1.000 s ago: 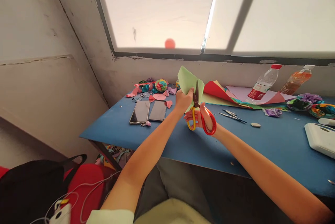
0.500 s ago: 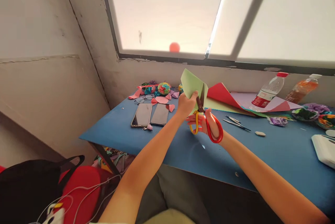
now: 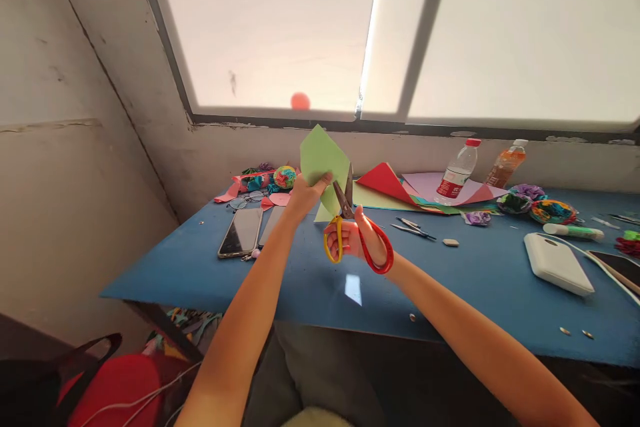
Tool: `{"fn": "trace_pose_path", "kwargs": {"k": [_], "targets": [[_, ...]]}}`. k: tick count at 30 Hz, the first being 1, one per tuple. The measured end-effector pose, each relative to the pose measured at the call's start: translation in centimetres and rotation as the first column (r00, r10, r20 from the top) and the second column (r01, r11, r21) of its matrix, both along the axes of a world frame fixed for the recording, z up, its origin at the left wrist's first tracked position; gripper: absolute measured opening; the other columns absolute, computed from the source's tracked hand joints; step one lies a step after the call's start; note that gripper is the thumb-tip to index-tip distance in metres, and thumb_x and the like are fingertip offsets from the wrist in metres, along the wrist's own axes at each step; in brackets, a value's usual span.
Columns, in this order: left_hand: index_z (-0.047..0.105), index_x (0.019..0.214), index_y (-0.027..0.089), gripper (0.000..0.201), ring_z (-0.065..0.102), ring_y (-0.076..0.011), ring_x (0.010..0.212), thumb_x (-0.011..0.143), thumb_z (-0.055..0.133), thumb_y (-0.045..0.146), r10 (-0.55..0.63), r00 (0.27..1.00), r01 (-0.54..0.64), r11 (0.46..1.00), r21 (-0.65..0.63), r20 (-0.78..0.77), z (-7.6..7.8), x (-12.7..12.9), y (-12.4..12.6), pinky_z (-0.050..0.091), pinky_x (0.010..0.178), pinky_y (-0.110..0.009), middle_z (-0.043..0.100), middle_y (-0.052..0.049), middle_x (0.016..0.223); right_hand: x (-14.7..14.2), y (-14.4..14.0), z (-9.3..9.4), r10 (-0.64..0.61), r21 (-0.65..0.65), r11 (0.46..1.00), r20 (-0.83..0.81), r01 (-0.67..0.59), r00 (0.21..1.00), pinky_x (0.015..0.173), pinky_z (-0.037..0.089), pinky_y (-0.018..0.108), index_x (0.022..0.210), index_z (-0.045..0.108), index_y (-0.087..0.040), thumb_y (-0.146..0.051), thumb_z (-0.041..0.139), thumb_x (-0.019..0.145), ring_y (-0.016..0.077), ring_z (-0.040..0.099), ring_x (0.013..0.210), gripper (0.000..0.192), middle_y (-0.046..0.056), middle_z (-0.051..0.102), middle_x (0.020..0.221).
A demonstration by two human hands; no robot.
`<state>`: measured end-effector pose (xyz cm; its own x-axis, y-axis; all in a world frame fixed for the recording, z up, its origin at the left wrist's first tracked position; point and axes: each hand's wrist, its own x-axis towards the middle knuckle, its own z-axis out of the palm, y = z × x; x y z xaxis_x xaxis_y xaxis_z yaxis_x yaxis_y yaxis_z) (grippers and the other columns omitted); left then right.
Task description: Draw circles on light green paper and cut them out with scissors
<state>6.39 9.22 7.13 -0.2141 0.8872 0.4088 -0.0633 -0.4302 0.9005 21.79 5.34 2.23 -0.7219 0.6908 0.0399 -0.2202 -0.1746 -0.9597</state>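
My left hand [image 3: 309, 192] pinches a piece of light green paper [image 3: 323, 155] and holds it upright above the table. In my right hand [image 3: 363, 237] is a pair of scissors [image 3: 346, 204], with one yellow handle loop and one red one. Its dark blades are spread apart, pointing up at the right edge of the green paper. My right thumb passes through the red loop, and fingers sit at the yellow loop. A strip of the green paper hangs down beside the blades.
Two phones [image 3: 241, 232] lie left on the blue table [image 3: 165, 274], before glasses [image 3: 246, 200] and paper flowers [image 3: 285, 176]. Coloured sheets [image 3: 385, 182], two bottles [image 3: 457, 174], tweezers [image 3: 414, 230], an eraser [image 3: 451, 242] and a white power bank [image 3: 557, 264] lie to the right.
The view has turned to the right, showing more of the table's right side. The scissor blades have spread wider, and the green paper is turned more face-on.
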Motion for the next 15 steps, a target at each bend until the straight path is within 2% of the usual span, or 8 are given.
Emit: {"fn": "trace_pose_path", "kwargs": {"k": [3,5,8,12,15], "targets": [[0.063,0.071,0.016,0.022,0.049,-0.0108,0.055,0.068,0.068,0.038,-0.133,0.969,0.150,0.987,0.064,-0.210,0.1,0.3,-0.8,0.039,0.053,-0.024,0.059,0.000,0.062,0.2,0.1,0.5,0.000,-0.021,1.000,-0.025,-0.001,1.000,0.056,0.046,0.029,0.078,0.061,-0.014,-0.084,0.024,0.071,0.0174,0.057,0.060,0.080,0.009,0.060,0.073],[0.061,0.072,0.016,0.022,0.046,-0.0100,0.055,0.070,0.066,0.038,-0.130,0.951,0.162,0.982,0.097,-0.280,0.1,0.9,-1.3,0.037,0.053,-0.024,0.057,0.001,0.062,0.3,0.0,0.8,-0.038,-0.016,0.999,-0.043,0.037,0.998,0.055,0.046,0.030,0.076,0.061,-0.014,-0.085,0.021,0.071,0.0177,0.057,0.059,0.081,0.009,0.060,0.071],[0.060,0.073,0.016,0.022,0.045,-0.0096,0.056,0.072,0.063,0.038,-0.101,0.949,0.133,0.987,0.088,-0.300,0.1,2.1,-2.1,0.037,0.055,-0.024,0.055,0.001,0.062,0.4,-0.1,1.3,-0.106,0.004,0.994,-0.056,0.107,0.993,0.055,0.046,0.030,0.073,0.060,-0.014,-0.085,0.020,0.071,0.0175,0.056,0.056,0.082,0.008,0.059,0.067],[0.056,0.069,0.017,0.025,0.044,-0.0101,0.053,0.073,0.061,0.041,-0.134,0.957,0.141,0.990,0.010,-0.259,0.0,3.4,-3.0,0.037,0.055,-0.025,0.049,0.002,0.055,0.5,0.1,1.4,-0.173,0.040,0.984,-0.034,0.174,0.984,0.052,0.044,0.029,0.072,0.059,-0.013,-0.084,0.016,0.072,0.0163,0.055,0.052,0.083,0.007,0.057,0.060],[0.050,0.062,0.017,0.027,0.041,-0.0097,0.051,0.074,0.059,0.040,-0.159,0.955,0.164,0.986,-0.003,-0.249,0.2,3.7,-3.3,0.034,0.053,-0.025,0.043,0.003,0.050,0.5,0.4,1.2,-0.184,0.040,0.982,-0.026,0.185,0.983,0.051,0.044,0.028,0.072,0.059,-0.013,-0.084,0.013,0.072,0.0152,0.054,0.050,0.084,0.006,0.056,0.058]]}}
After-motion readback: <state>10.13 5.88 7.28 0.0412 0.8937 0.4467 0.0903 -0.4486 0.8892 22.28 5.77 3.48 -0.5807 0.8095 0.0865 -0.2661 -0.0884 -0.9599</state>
